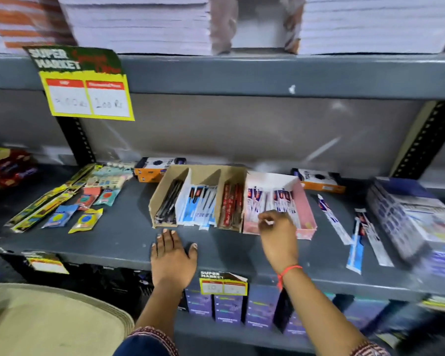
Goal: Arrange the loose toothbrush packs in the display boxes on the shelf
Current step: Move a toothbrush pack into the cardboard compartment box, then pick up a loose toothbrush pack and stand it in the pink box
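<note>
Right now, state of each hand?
Left hand: open, flat on the shelf, holding nothing.
Right hand: fingers curled over the pink display box; grip unclear.

We cannot read the handwritten prices on the yellow price tag (88, 98). The stacked boxes (409, 222) at right smear into blur and run off the edge. Our right hand (278, 232) covers the pink display box's (306, 214) front packs, its fingertips' hold unclear.
</note>
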